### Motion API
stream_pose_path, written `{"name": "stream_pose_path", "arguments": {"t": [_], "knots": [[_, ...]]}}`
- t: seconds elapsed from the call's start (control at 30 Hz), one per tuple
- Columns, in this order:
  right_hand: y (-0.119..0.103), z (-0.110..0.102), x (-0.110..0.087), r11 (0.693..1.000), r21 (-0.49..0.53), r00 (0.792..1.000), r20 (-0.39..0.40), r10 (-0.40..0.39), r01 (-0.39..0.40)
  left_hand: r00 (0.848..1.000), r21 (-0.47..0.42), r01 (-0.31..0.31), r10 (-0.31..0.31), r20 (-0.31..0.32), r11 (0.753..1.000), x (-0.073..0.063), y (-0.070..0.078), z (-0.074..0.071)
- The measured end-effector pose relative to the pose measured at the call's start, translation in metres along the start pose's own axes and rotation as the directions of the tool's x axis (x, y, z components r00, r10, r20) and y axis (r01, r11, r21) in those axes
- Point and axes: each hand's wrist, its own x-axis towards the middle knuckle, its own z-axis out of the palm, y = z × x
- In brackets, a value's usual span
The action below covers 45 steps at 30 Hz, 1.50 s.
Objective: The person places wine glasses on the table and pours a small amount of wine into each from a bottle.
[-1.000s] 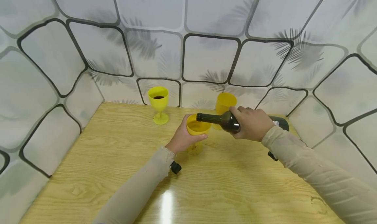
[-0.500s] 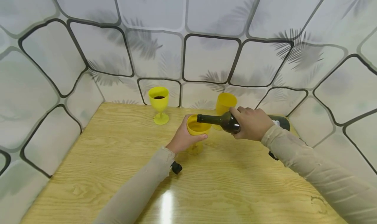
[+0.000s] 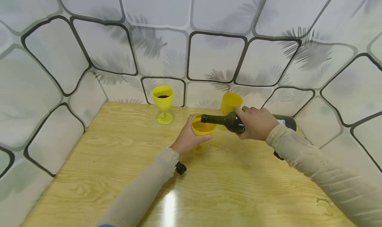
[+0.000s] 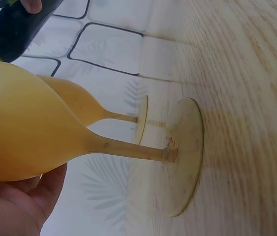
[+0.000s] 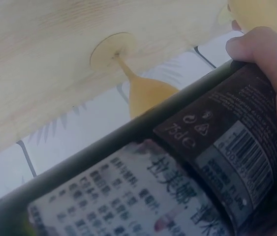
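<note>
My left hand (image 3: 189, 136) holds the bowl of an orange-yellow goblet (image 3: 203, 130), whose foot rests on the table in the left wrist view. In my right hand (image 3: 257, 122) is a dark green wine bottle (image 3: 234, 122), gripped near its shoulder and lying almost level. The bottle's mouth is over the goblet's rim, on its inner side. No stream of liquid can be made out. Labels (image 5: 217, 152) on the bottle face the right wrist camera. A second orange-yellow goblet (image 3: 231, 101) stands behind the bottle, partly hidden by it.
A bright yellow goblet (image 3: 163, 102) with dark liquid in it stands at the back left. The wooden table (image 3: 119, 160) meets patterned walls (image 3: 215, 56) at the back and both sides.
Both hands, the bottle and the held goblet keep their places relative to each other. The whole head view has shifted slightly, so everything appears a little higher and further right.
</note>
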Motion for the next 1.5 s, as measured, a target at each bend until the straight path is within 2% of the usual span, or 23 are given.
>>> {"name": "stream_pose_path", "arguments": {"t": [0.17, 0.4, 0.87, 1.5], "knots": [[0.0016, -0.0017, 0.0002, 1.000, 0.005, 0.999, 0.032, 0.011, -0.011, 1.000, 0.003, 0.007, -0.007, -0.003, 1.000, 0.0009, 0.0012, 0.0006], [0.0032, -0.0014, 0.0013, 1.000, -0.002, 0.999, 0.032, 0.002, -0.002, 1.000, 0.027, 0.010, -0.010, -0.012, 1.000, 0.0013, 0.0011, 0.0005], [0.0048, -0.0062, 0.0042, 1.000, 0.011, 0.997, 0.082, 0.009, -0.010, 1.000, 0.027, 0.004, -0.004, -0.010, 1.000, 0.0003, 0.0034, 0.0011], [0.0053, -0.0089, 0.0048, 1.000, 0.010, 0.997, 0.081, -0.010, 0.010, 1.000, 0.030, 0.021, -0.020, -0.014, 0.999, 0.0004, 0.0035, 0.0017]]}}
